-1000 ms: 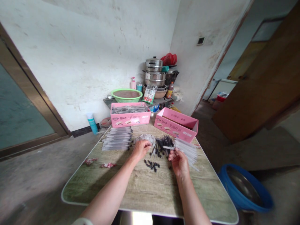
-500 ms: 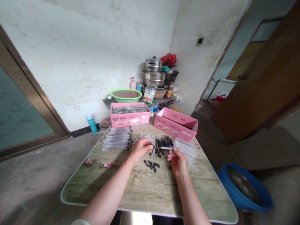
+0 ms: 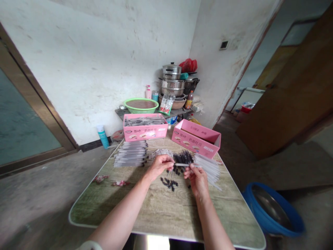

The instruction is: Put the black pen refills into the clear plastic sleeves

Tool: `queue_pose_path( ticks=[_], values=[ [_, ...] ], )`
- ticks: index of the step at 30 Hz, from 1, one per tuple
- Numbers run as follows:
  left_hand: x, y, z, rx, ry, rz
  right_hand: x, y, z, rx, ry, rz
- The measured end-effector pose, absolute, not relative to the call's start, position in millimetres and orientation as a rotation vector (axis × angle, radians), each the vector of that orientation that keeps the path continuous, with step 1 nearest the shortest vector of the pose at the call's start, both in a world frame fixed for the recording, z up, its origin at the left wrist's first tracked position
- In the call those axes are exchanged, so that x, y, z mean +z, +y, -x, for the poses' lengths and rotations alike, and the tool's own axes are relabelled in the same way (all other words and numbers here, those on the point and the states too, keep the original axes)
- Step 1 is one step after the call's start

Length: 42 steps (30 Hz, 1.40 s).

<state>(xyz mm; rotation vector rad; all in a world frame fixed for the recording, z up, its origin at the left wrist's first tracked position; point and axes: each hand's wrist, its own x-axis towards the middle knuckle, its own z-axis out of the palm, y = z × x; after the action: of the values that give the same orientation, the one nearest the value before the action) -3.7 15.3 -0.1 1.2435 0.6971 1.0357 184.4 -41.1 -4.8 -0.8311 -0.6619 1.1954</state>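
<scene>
My right hand [image 3: 198,180] is closed on a pale, translucent pen barrel [image 3: 182,165], held level above the table. At the barrel's left end the fingertips of my left hand [image 3: 160,167] are pinched together; a small dark piece seems to be there, too small to make out. Beneath and behind the hands lies a pile of thin black pen parts [image 3: 183,157]. Several black caps [image 3: 169,183] lie loose nearer me. Pale empty barrels [image 3: 208,169] are spread at the right, and a row of pens with dark ends [image 3: 130,154] lies at the left.
One pink box [image 3: 145,133] at the table's back holds many pens; another pink box [image 3: 196,145] stands to its right. Behind them are a green basin [image 3: 142,110] and stacked steamer pots [image 3: 171,83]. A blue tub [image 3: 291,222] sits on the floor at right.
The barrel in my right hand has moved slightly left, and my left hand has moved slightly right. The barrel's left end now meets my left fingertips.
</scene>
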Motion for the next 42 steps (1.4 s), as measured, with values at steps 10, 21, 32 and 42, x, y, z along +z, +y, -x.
queue_pose_path(
  ticks=[10, 21, 32, 42],
  values=[
    [-0.6, 14.4, 0.7, 1.039, 0.686, -1.228, -8.0, -39.3, -185.1, 1.194, -0.667, 0.828],
    [0.1, 12.7, -2.4, 1.08, 0.71, -1.177, -8.2, -40.2, -182.0, 1.135, -0.701, 0.863],
    [-1.4, 12.4, -0.2, 1.0, 0.848, -1.277, -5.7, -40.7, -182.6, 1.15, -0.679, 0.86],
    [-2.4, 11.9, -1.0, 1.005, 0.744, -1.294, -6.9, -40.2, -181.9, 1.131, -0.699, 0.88]
  ],
)
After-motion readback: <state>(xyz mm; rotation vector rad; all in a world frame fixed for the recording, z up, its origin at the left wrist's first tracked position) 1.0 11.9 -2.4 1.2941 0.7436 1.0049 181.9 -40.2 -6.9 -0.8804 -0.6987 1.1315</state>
